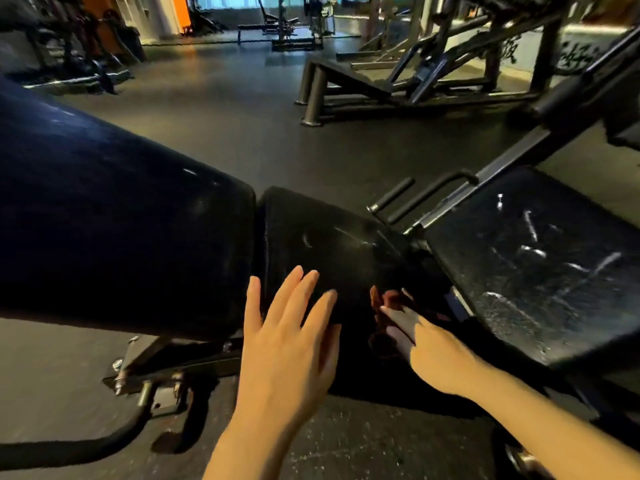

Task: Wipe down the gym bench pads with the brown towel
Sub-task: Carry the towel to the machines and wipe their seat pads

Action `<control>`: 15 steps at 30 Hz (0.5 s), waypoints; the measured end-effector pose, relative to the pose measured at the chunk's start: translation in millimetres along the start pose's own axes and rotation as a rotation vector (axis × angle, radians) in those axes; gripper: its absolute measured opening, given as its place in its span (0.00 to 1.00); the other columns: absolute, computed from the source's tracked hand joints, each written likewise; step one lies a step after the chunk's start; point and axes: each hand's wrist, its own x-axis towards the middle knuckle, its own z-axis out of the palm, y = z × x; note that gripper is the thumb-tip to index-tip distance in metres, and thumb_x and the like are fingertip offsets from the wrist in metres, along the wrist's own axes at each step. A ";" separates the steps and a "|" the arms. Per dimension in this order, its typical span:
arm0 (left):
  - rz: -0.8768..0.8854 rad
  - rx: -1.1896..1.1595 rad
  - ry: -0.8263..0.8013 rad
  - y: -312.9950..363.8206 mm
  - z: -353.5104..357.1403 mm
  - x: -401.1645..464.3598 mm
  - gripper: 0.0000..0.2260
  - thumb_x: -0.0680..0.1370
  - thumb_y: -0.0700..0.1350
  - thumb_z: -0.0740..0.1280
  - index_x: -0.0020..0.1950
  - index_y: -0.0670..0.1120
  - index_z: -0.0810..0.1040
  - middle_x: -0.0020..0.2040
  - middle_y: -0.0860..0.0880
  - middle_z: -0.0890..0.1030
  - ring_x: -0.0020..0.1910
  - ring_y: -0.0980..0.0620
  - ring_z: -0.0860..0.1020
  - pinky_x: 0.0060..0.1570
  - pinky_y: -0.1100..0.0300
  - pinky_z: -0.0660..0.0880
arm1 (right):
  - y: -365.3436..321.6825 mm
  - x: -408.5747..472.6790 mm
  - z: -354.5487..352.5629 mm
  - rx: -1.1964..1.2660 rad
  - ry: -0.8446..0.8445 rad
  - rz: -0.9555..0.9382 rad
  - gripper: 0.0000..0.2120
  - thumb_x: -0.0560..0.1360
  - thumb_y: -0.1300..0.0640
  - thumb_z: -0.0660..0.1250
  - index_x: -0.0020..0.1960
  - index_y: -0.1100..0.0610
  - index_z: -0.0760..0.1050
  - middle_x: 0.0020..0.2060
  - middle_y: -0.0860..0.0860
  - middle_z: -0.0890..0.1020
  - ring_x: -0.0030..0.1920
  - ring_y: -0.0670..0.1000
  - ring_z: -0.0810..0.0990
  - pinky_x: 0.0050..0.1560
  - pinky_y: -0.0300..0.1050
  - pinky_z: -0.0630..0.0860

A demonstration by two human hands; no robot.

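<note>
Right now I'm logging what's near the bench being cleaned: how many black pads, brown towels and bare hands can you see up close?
Black vinyl bench pads: 3, the long back pad, the seat pad, the scuffed pad
Brown cloth towel: 1, under the right hand's fingers
Bare hands: 2, left hand, right hand
Total: 6

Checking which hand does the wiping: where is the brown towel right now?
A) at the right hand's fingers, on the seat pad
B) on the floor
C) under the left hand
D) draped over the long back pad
A: the brown towel bunches at the right hand on the seat pad; the left hand is spread open, holding nothing.
</note>
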 end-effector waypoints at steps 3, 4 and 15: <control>0.073 0.022 -0.150 30.3 28.9 2.1 0.20 0.77 0.53 0.58 0.62 0.48 0.81 0.65 0.46 0.80 0.68 0.45 0.75 0.72 0.40 0.59 | 55.4 -11.1 -0.5 0.121 -0.033 0.029 0.22 0.84 0.53 0.56 0.77 0.43 0.59 0.74 0.37 0.57 0.78 0.44 0.51 0.77 0.46 0.54; 0.074 0.003 -0.190 41.4 35.9 3.1 0.20 0.77 0.53 0.57 0.62 0.49 0.81 0.64 0.46 0.80 0.67 0.45 0.76 0.70 0.42 0.63 | 69.5 -13.7 2.4 0.138 0.008 0.036 0.21 0.83 0.53 0.57 0.75 0.42 0.62 0.73 0.38 0.60 0.77 0.43 0.55 0.75 0.42 0.57; 0.103 0.084 -0.368 112.9 101.2 20.7 0.23 0.74 0.51 0.58 0.66 0.48 0.80 0.62 0.45 0.81 0.61 0.45 0.80 0.61 0.42 0.75 | 106.8 -13.0 30.8 0.207 0.395 -0.079 0.26 0.77 0.40 0.52 0.68 0.49 0.76 0.66 0.43 0.73 0.68 0.44 0.69 0.65 0.21 0.51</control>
